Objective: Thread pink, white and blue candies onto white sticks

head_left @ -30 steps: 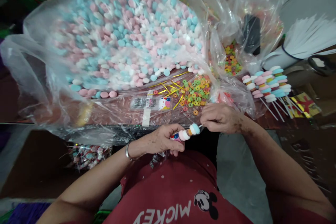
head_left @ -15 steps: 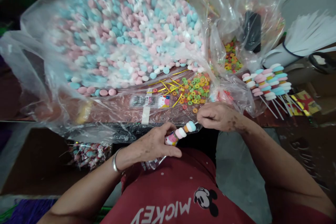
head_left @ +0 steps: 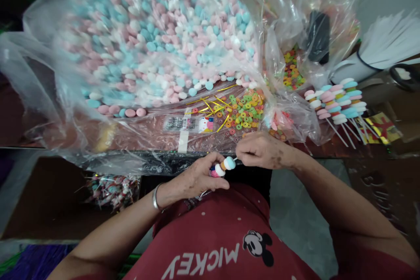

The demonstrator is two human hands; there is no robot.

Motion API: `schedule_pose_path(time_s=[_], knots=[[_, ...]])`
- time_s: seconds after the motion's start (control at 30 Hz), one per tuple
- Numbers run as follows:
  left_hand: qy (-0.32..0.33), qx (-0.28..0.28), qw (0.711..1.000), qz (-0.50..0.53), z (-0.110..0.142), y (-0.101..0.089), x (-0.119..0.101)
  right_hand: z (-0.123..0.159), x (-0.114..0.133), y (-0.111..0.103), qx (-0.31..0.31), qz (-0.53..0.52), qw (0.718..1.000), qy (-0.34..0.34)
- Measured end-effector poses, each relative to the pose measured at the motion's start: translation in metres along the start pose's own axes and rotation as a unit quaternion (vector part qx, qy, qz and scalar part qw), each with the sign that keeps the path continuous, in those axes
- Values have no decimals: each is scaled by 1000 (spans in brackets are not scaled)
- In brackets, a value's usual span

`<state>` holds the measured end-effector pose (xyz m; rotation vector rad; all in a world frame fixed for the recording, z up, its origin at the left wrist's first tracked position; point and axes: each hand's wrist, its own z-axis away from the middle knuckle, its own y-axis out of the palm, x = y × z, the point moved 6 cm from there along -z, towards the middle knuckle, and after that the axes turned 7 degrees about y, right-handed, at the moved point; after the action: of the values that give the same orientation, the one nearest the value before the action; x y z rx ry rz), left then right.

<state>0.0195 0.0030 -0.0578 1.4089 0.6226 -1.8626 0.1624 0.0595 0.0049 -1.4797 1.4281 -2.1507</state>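
A marshmallow candy skewer [head_left: 229, 163] with blue, white and orange pieces lies between my hands at the table's front edge. My left hand [head_left: 201, 176] is wrapped round its lower part and a printed clear plastic wrapper [head_left: 215, 171]. Much of the wrapper and the covered candies is hidden by the fingers. On the other side, my right hand [head_left: 259, 149] pinches the thin white stick [head_left: 235, 159] that comes out of the blue end. Just beyond the hands lie ring candies [head_left: 244, 111], gold twist ties [head_left: 210, 106] and flat printed wrappers [head_left: 188, 124].
A large clear bag of pink, blue and white candies [head_left: 157, 43] fills the table's back left. Finished skewers [head_left: 337, 100] are stacked at right, near a bundle of white sticks [head_left: 390, 39]. Below left, a cardboard box [head_left: 42, 201] holds wrapped skewers [head_left: 111, 190].
My right hand has moved left, towards my left hand. The skewer has slid deeper into the wrapper and left hand, so fewer of its candies show.
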Motion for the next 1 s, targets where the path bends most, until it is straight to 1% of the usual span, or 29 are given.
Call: schedule_pose_path(time_s=[0.07, 0.1, 0.13, 0.2, 0.23, 0.27, 0.33, 0.4, 0.5, 0.6, 0.63, 0.7, 0.77, 0.83, 0.9, 1.0], knots=[[14, -37, 999, -6, 0, -4, -2, 0, 5, -7, -26, 5, 999, -37], [5, -46, 999, -7, 0, -5, -2, 0, 7, -11, -36, 13, 998, -54], [-15, -44, 999, -1, 1, -5, 0, 0, 10, -15, -43, 26, 996, -69], [-59, -16, 997, 36, 2, 1, 4, 0, 16, -18, -46, 63, 992, -100], [-70, -1, 996, 59, 2, 4, 5, -1, 18, -17, -42, 81, 989, -115], [-69, 8, 994, 79, 2, 7, 5, -1, 20, -13, -38, 95, 986, -128], [-51, 7, 994, 94, -1, 11, 3, -3, 22, -4, -35, 100, 984, -142], [-24, -8, 998, 66, -5, 11, 1, -5, 20, 5, -39, 79, 988, -126], [29, -32, 999, 11, -10, 9, -8, -7, 12, 12, -30, 23, 997, -71], [46, -14, 998, 38, -8, 6, -18, -4, 4, 7, -5, -13, 1000, -22], [41, -10, 998, 44, -5, 4, -21, -3, 1, 4, 0, -18, 1000, -10], [19, -10, 1000, 20, 4, -4, -23, -1, -3, -4, 2, -23, 1000, 6], [-22, 3, 999, -25, 12, -11, -20, 0, -5, -10, -2, -26, 1000, 11], [-63, 31, 997, -40, 19, -15, -14, 0, -6, -14, -11, -23, 1000, 8], [-76, 46, 996, -21, 22, -16, -8, -1, -5, -18, -17, -10, 1000, -1], [-69, 34, 997, 29, 22, -17, -3, -2, -2, -23, -18, 13, 1000, -12]])
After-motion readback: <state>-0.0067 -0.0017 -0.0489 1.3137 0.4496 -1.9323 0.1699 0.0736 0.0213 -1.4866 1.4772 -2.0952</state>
